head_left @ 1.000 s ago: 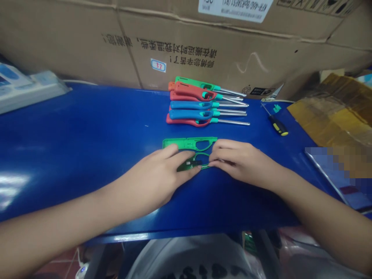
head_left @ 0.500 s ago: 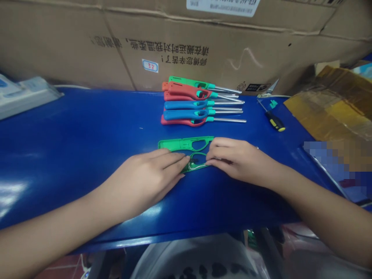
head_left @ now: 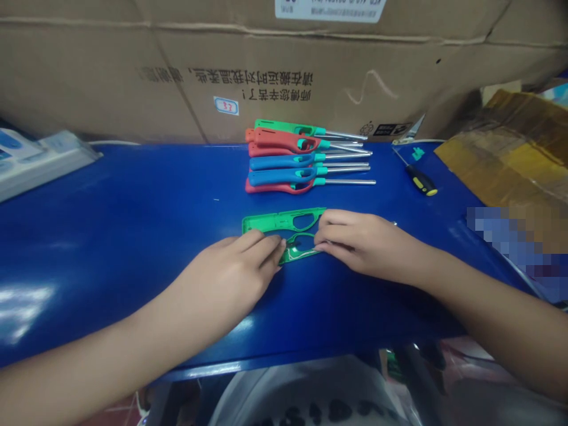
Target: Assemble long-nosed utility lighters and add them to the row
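Note:
Two green lighter casing halves lie on the blue table in front of me. The farther casing half (head_left: 279, 220) shows its hollow inside and an oval trigger opening. Nearer to me, the second casing half (head_left: 298, 253) has a thin white wire and a small dark part in it. My left hand (head_left: 239, 269) is closed over its left end, the fingertips pinched at the wire. My right hand (head_left: 359, 239) grips its right end with bent fingers, also beside the tip of the farther half. Both hands cover the ends of the nearer half.
Several assembled red, blue and green lighters (head_left: 284, 174) with metal tubes lie beyond the casing. A screwdriver (head_left: 421, 180) and a small teal part (head_left: 418, 154) are at the right, near a brown-taped carton (head_left: 510, 154). A large cardboard box (head_left: 110, 77) stands behind; a white power strip (head_left: 48, 160) is at left.
My left fingers have bent and drawn slightly back, so more of the nearer casing half and its wire shows. My right hand stays in place. The view has shifted slightly.

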Motion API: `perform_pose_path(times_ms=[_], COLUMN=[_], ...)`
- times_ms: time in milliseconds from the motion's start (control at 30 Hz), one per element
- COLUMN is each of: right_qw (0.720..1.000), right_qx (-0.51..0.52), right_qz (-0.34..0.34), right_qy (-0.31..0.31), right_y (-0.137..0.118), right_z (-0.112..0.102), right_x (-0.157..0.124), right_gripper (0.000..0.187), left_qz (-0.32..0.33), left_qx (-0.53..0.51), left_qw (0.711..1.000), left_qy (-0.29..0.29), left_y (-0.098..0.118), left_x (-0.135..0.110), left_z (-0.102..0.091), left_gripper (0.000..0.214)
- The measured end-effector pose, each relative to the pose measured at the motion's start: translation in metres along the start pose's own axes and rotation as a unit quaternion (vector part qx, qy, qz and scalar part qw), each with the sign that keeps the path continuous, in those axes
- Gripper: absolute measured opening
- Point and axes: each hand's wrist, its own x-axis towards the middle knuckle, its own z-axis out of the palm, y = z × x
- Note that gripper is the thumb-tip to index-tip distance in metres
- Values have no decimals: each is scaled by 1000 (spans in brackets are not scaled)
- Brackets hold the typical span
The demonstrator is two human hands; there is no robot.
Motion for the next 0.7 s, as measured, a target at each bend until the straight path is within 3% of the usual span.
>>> perform_pose_path(times_ms=[100, 367, 700], right_qw=[1000, 997, 994], right_qx=[-13, -75, -102], right_qz=[2, -15, -38], right_qy=[-5, -1, 8], right_y=[0, -5, -7], right_z=[0, 2, 5], right_x=[0, -1, -2], right_gripper=[23, 26, 23], left_qz=[-11, -83, -56], left_qx=[-16, -133, -105], left_qw=[1000, 988, 992], left_qy=[-15, 12, -43], left_y=[1, -5, -3], left_x=[-2, -1, 1], left_z=[-1, 0, 2], left_gripper=[31, 36, 44])
